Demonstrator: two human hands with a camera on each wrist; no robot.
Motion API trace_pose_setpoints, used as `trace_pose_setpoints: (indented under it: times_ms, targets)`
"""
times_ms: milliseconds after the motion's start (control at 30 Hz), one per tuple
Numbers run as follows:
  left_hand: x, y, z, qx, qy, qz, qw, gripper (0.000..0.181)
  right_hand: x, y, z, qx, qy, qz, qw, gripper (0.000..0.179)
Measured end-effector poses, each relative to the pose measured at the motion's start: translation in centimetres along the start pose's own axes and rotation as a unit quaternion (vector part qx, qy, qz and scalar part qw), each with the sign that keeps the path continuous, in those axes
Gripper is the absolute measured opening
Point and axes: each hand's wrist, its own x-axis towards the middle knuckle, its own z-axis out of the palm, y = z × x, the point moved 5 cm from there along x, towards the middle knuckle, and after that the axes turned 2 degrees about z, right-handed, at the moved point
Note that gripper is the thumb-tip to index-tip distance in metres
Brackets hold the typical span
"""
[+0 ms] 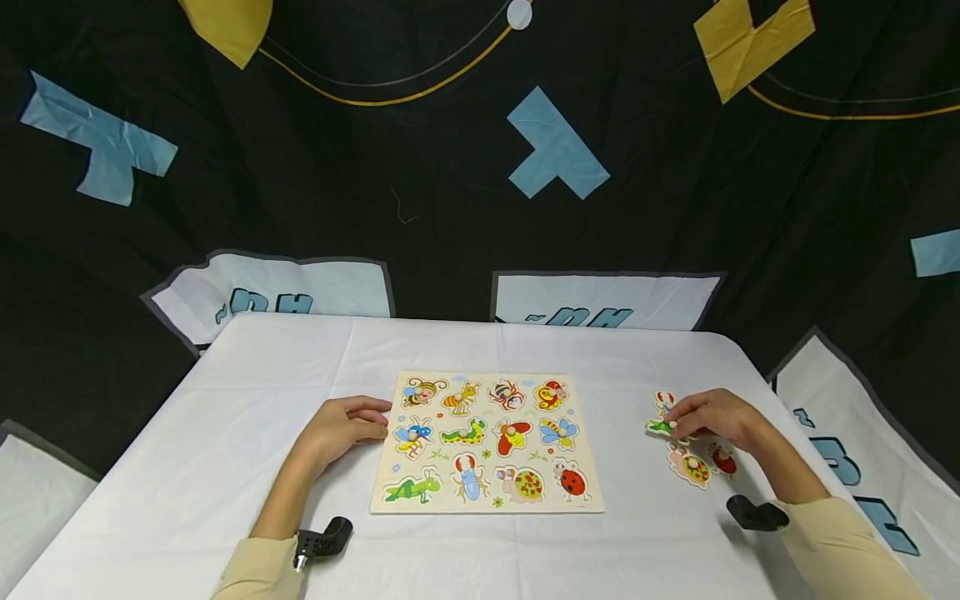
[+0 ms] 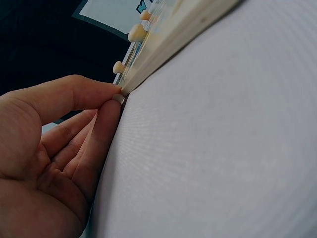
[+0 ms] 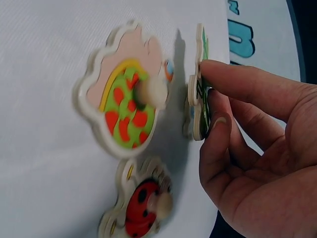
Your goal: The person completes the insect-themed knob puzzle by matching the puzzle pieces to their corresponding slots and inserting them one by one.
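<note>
A wooden peg puzzle board point(image 1: 483, 507) with several insect pictures lies flat on the table, knobs standing on its upper two rows. At its left edge is my left hand point(image 1: 337, 429); in the left wrist view its thumb and forefinger meet on that edge. My right hand point(image 1: 716, 417), off to the right, pinches a green grasshopper puzzle piece point(image 3: 199, 96) between thumb and fingers, tilted on edge. Close by lie a stag beetle piece point(image 1: 663, 402), a snail piece point(image 3: 121, 94) and a ladybug piece point(image 3: 141, 203). My fingers partly hide the grasshopper.
A white cloth point(image 1: 300, 367) covers the table. Behind it hangs a black curtain point(image 1: 450, 208) with blue and yellow shapes. White printed panels point(image 1: 607, 292) show at the back edge.
</note>
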Motion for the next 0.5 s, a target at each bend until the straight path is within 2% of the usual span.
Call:
trace_pose_setpoints:
  times_ms: [500]
  targets:
    - [0.1, -0.2, -0.1, 0.004, 0.002, 0.001, 1.0, 0.049, 1.1, -4.5, 3.2, -0.012, -0.016, -0.027, 0.9994, 0.027]
